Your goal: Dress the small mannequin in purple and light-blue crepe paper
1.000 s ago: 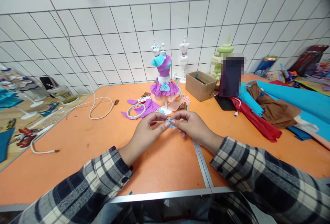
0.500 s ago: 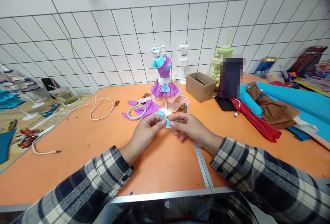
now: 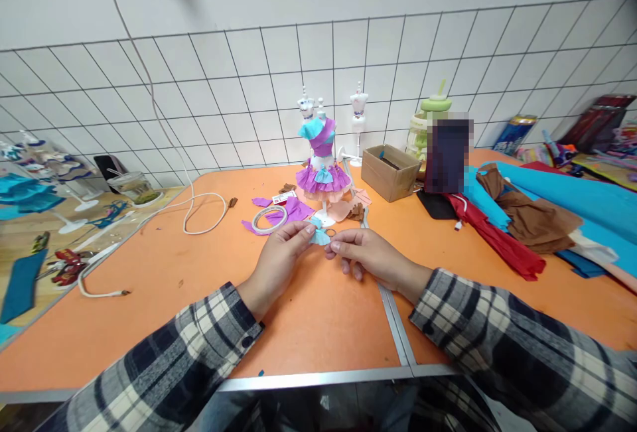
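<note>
Between the thumb and fingers of my left hand [image 3: 283,253] is a small light-blue crepe paper piece [image 3: 320,233], spread out like a bow. My right hand [image 3: 365,253] pinches close to that piece's right edge, its lower fingers loosely curled. A small thin loop shows just above the right fingertips; what exactly they hold is too small to tell. Just beyond both hands stands a mini dress form [image 3: 324,153] in a blue and purple top and a ruffled purple skirt with a blue bow. Left of its base, a tape roll [image 3: 269,219] lies on purple paper scraps [image 3: 298,210].
Behind are a bare dress form [image 3: 358,120], a cardboard box [image 3: 391,173] and a green cup [image 3: 432,107]. Red paper [image 3: 497,239] and brown paper [image 3: 537,219] lie right. A white cable [image 3: 199,200] crosses the table's left; more dress forms stand far left.
My right fingertips have moved slightly away from the left ones, and more of the blue paper shows between the hands. The camera view has shifted a little.
</note>
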Demonstrator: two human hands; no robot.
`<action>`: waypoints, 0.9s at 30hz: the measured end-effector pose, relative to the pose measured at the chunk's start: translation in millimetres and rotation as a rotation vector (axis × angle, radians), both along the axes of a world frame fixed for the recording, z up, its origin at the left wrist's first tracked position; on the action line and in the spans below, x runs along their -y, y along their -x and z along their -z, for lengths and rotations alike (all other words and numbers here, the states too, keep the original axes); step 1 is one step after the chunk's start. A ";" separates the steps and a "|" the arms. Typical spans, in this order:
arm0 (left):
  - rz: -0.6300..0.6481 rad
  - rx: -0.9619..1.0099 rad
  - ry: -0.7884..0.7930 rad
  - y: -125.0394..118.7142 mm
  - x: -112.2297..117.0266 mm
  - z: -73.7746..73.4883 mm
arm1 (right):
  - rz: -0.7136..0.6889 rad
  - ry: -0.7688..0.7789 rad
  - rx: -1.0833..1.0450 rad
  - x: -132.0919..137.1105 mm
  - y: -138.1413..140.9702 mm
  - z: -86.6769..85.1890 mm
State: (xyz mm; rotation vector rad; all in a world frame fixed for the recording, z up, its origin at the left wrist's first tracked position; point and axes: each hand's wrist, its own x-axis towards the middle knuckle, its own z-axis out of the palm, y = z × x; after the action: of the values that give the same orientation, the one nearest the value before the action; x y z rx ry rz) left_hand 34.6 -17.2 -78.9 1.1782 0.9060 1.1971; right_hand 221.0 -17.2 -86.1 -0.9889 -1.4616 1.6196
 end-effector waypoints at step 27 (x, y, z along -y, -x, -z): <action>0.068 0.081 0.142 -5.0 2.3 8.2 | 0.345 -0.262 0.251 0.0 1.4 -2.6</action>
State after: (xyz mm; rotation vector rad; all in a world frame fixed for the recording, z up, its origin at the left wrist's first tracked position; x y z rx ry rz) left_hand 39.6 -19.5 -87.0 1.0318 0.8685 1.1002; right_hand 219.6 -17.2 -83.5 -1.2429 -1.5187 1.0592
